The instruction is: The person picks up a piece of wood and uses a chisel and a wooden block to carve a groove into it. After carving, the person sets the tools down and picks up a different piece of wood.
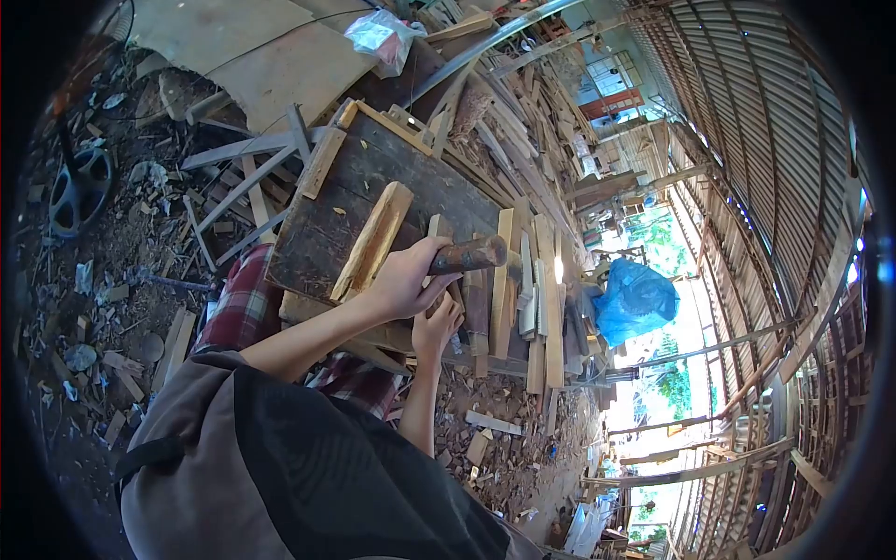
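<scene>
My left hand (409, 280) is closed around a short, dark round wooden club (469, 255), with its blunt end sticking out to the right. Just below it in the view, my right hand (437, 329) has its fingers curled inward. Whatever it grips is hidden. Both hands are over the edge of a dark, worn workbench top (308, 245). On that top lies a thick, light wood block (375, 238), its lower end close to my left wrist. Beside my hands, several wood strips (504, 303) lie side by side.
Stacked planks (509, 131) crowd the far side. A-frame wooden legs (266, 159) stand to the left, near a black wheel (80, 191). Wood scraps (493, 423) litter the ground. A blue plastic bag (637, 301) hangs on the right, below corrugated metal roofing (761, 103).
</scene>
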A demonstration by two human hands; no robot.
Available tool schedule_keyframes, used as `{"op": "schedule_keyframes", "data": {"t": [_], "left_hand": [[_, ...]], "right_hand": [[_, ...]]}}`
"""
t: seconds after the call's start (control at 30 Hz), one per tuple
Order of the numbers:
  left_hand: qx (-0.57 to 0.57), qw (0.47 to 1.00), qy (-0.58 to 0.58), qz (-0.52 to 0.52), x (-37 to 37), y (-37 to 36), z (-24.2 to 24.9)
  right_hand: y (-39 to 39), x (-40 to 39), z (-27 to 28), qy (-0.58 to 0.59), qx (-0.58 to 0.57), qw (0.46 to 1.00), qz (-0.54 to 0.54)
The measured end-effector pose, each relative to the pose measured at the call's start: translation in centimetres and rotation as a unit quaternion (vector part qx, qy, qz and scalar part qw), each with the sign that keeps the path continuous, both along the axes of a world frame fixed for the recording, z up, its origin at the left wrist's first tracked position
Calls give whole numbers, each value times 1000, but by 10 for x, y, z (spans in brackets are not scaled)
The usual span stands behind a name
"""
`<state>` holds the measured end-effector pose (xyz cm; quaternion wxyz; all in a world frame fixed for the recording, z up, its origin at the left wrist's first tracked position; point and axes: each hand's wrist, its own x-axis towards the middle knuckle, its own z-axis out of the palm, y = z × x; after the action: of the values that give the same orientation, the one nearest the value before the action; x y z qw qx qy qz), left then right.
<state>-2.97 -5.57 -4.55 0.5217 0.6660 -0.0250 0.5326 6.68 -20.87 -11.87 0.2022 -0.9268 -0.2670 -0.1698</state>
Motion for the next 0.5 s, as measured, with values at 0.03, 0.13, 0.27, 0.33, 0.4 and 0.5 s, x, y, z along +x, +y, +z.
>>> {"op": "schedule_keyframes", "data": {"t": [0.03, 0.13, 0.27, 0.33, 0.4, 0.5], "left_hand": [[1, 1000, 3, -2, 0, 0, 1], [9, 1000, 0, 0, 1, -1, -1], [5, 1000, -1, 0, 1, 0, 0], [-8, 1000, -6, -2, 3, 2, -2], [-18, 1000, -7, -3, 3, 3, -2], [-32, 999, 0, -6, 0, 6, -2]], "right_hand": [[0, 0, 0, 1, 1, 1000, 3], [1, 1, -1, -4, 2, 1000, -4], [0, -1, 0, -9, -5, 1000, -3], [1, 0, -1, -18, -3, 1000, -3], [2, -1, 0, -15, -2, 1000, -11], [2, 0, -2, -22, -5, 1000, -18]]}}
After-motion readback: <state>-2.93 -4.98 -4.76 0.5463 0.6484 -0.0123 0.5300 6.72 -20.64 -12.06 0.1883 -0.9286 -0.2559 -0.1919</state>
